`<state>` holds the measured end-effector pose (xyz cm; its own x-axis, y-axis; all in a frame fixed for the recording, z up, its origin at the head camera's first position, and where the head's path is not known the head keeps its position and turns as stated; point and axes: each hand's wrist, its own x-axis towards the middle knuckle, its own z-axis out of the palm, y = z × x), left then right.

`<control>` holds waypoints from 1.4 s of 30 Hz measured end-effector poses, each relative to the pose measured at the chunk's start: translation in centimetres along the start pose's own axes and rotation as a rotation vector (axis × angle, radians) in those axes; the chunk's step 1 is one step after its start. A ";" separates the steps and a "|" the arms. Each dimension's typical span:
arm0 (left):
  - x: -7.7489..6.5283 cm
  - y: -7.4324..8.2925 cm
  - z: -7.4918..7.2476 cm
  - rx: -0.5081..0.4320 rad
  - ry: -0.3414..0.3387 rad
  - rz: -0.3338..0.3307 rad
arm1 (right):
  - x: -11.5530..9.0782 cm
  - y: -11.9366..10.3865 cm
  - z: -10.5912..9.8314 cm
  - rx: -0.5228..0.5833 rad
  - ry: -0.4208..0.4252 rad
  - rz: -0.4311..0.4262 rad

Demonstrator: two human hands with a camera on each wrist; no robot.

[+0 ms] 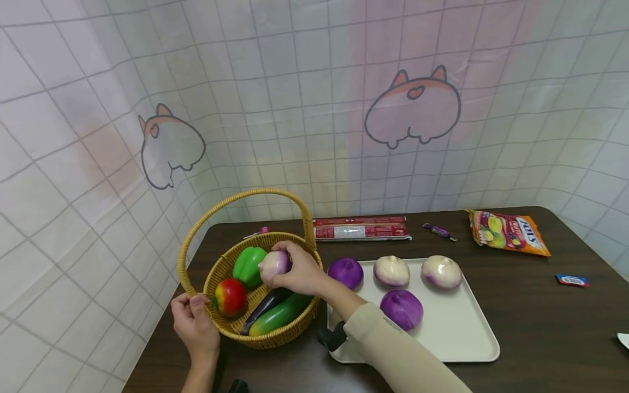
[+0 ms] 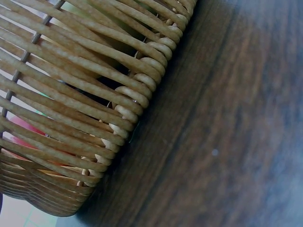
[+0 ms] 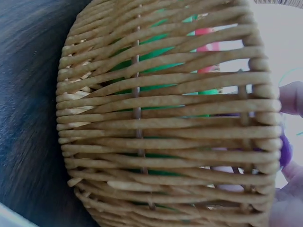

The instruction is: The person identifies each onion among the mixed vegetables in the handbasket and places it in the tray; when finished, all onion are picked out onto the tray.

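In the head view my right hand (image 1: 303, 272) holds a white-and-purple turnip (image 1: 272, 267) over the inside of the yellow wicker basket (image 1: 267, 341). My left hand (image 1: 196, 322) pinches the basket's left rim, near the foot of its tall handle (image 1: 244, 195). Inside the basket lie a green bell pepper (image 1: 249, 266), a red-and-yellow round fruit or tomato (image 1: 231, 297), a dark eggplant (image 1: 265, 310) and a green cucumber-like vegetable (image 1: 280, 315). Both wrist views are mostly filled by the woven wall; some fingers (image 3: 292, 98) of the right hand show past the rim.
Right of the basket, a white tray (image 1: 462, 333) carries purple turnips (image 1: 402, 309) and whitish turnips (image 1: 441, 272). Behind lie a red packet (image 1: 361, 228) and a purple-wrapped candy (image 1: 439, 232). An orange candy bag (image 1: 508, 233) and a small blue-and-red packet (image 1: 572, 280) are farther right.
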<state>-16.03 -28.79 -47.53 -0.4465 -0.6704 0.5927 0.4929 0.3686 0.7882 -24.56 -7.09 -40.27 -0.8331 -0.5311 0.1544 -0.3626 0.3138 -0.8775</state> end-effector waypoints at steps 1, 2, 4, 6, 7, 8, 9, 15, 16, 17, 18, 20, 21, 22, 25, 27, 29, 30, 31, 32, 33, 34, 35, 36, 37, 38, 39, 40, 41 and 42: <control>0.0 0.0 0.0 0.000 0.000 0.000 | -0.2 0.0 -0.2 -0.007 -0.002 -0.008; 0.0 0.0 0.0 0.000 0.002 -0.001 | -0.4 -0.1 -0.3 -0.011 -0.004 -0.017; 0.0 0.1 0.1 0.003 0.005 -0.005 | -0.9 -0.1 -0.6 -0.026 -0.008 -0.025; 0.0 0.2 0.2 0.007 0.010 -0.008 | -1.5 -0.1 -0.9 -0.027 -0.003 -0.031; -0.1 0.3 0.2 0.008 0.012 -0.009 | -1.8 -0.1 -1.1 -0.025 0.004 -0.037; -0.1 0.4 0.2 0.010 0.015 -0.010 | -2.2 -0.1 -1.3 -0.024 0.012 -0.044; -0.1 0.5 0.3 0.007 0.017 -0.011 | -2.5 -0.1 -1.5 -0.026 0.021 -0.047; -0.1 0.4 0.2 -0.002 0.023 -0.015 | -4.7 -0.5 -2.4 -0.029 0.105 -0.108; -0.1 0.3 0.2 -0.003 0.025 -0.014 | -5.0 -0.6 -2.5 -0.026 0.121 -0.126; -0.1 0.2 0.1 -0.005 0.025 -0.015 | -5.4 -0.7 -2.7 -0.025 0.138 -0.141; -0.1 0.2 0.1 -0.014 0.024 -0.015 | -5.8 -0.7 -2.9 -0.025 0.154 -0.158; -0.1 0.0 0.0 -0.016 0.024 -0.013 | -6.5 -0.8 -3.3 -0.023 0.183 -0.181; -0.1 -0.1 0.0 -0.016 0.025 -0.013 | -6.9 -0.9 -3.5 -0.021 0.194 -0.191; -0.1 -0.1 0.0 -0.014 0.026 -0.014 | -7.3 -0.9 -3.7 -0.019 0.207 -0.201; -0.1 0.1 0.2 -0.010 0.029 -0.016 | -8.3 -0.8 -4.4 0.009 0.236 -0.231; -0.2 0.3 0.3 -0.011 0.029 -0.017 | -8.9 -0.7 -4.8 0.033 0.250 -0.243; -0.1 0.4 0.4 -0.017 0.026 -0.015 | -9.5 -0.6 -5.3 0.043 0.269 -0.249; -0.1 0.4 0.4 -0.018 0.025 -0.015 | -9.9 -0.6 -5.5 0.053 0.276 -0.248; -0.1 0.4 0.4 -0.019 0.023 -0.014 | -10.3 -0.9 -5.8 0.053 0.285 -0.243; -0.1 0.4 0.4 -0.018 0.022 -0.014 | -10.7 -1.2 -6.0 0.056 0.293 -0.240; -0.1 0.4 0.5 -0.016 0.021 -0.014 | -11.1 -1.5 -6.3 0.057 0.302 -0.235; -0.1 0.4 0.5 -0.011 0.020 -0.014 | -11.4 -1.4 -6.5 0.063 0.310 -0.237; -0.1 0.5 0.5 -0.007 0.019 -0.014 | -11.7 -1.3 -6.7 0.072 0.315 -0.234; -0.1 0.5 0.5 -0.002 0.018 -0.013 | -12.0 -1.1 -6.9 0.082 0.319 -0.228; -0.1 0.5 0.5 0.000 0.021 -0.016 | -12.2 -0.9 -7.1 0.090 0.322 -0.226; -0.1 0.4 0.5 0.002 0.023 -0.019 | -12.4 -0.4 -7.2 0.102 0.325 -0.218; -0.1 0.4 0.5 0.006 0.026 -0.019 | -12.6 0.2 -7.3 0.115 0.328 -0.207; -0.2 0.4 0.4 0.007 0.029 -0.019 | -12.7 0.7 -7.4 0.132 0.330 -0.199; -0.2 0.3 0.4 0.007 0.033 -0.019 | -13.0 0.9 -7.6 0.146 0.331 -0.183; -0.2 0.3 0.3 0.009 0.035 -0.019 | -13.3 1.1 -7.7 0.164 0.333 -0.173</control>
<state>-16.08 -28.37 -47.36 -0.4294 -0.6994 0.5713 0.4780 0.3608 0.8009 -17.13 6.37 -39.75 -0.8651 -0.2732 0.4206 -0.4601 0.0984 -0.8824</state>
